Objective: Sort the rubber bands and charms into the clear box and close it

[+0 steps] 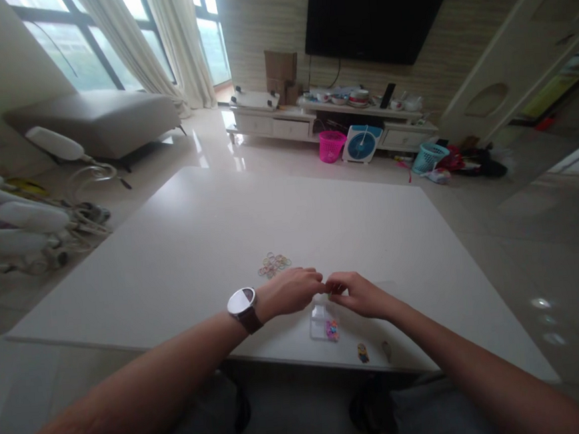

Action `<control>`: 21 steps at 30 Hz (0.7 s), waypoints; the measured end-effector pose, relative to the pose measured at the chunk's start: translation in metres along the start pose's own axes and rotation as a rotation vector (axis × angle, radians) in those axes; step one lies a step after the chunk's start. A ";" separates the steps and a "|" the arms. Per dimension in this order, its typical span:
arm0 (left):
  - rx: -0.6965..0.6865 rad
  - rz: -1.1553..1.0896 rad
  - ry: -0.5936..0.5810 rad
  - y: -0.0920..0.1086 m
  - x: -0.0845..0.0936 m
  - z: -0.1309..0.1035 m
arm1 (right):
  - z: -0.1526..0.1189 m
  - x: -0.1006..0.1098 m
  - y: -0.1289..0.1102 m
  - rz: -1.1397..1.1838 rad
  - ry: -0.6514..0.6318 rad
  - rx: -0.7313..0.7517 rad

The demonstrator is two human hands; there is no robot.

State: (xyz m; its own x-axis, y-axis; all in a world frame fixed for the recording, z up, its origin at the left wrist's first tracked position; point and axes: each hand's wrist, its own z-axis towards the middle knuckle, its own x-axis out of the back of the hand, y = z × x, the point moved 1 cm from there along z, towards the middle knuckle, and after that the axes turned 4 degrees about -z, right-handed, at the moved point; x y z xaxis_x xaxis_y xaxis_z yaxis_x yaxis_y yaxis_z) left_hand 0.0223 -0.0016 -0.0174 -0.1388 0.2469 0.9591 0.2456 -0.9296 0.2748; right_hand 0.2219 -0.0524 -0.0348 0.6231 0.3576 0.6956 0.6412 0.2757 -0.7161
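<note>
- White counter (350, 219) spread before a TV (378, 16).
- Head view: the box (318, 330), holding beads (332, 330), lay between the fingers and the counter's near edge, its long axis partly hidden; left hand (295, 289) and right hand (358, 294) were similarly near.
- Fingers curled close together; whether they gripped anything could not be told.

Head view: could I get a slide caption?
Left hand and right hand close together near a small clear box on a white table.
</note>
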 end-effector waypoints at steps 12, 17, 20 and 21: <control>0.183 -0.326 -0.054 -0.006 -0.008 -0.034 | 0.004 -0.016 0.001 -0.007 -0.052 -0.020; 0.194 -0.352 -0.075 -0.006 -0.011 -0.038 | 0.010 -0.027 -0.005 -0.115 -0.088 0.014; 0.186 -0.368 -0.084 -0.004 -0.013 -0.038 | 0.014 -0.031 -0.009 -0.213 -0.112 0.061; 0.181 -0.371 -0.088 -0.004 -0.013 -0.039 | 0.015 -0.033 -0.011 -0.253 -0.126 0.078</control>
State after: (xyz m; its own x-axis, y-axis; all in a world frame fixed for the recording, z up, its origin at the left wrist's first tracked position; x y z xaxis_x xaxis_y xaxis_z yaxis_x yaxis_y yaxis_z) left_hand -0.0139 -0.0121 -0.0340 -0.1690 0.5853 0.7930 0.3601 -0.7123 0.6025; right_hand 0.1882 -0.0537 -0.0507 0.3838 0.3756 0.8436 0.7300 0.4360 -0.5263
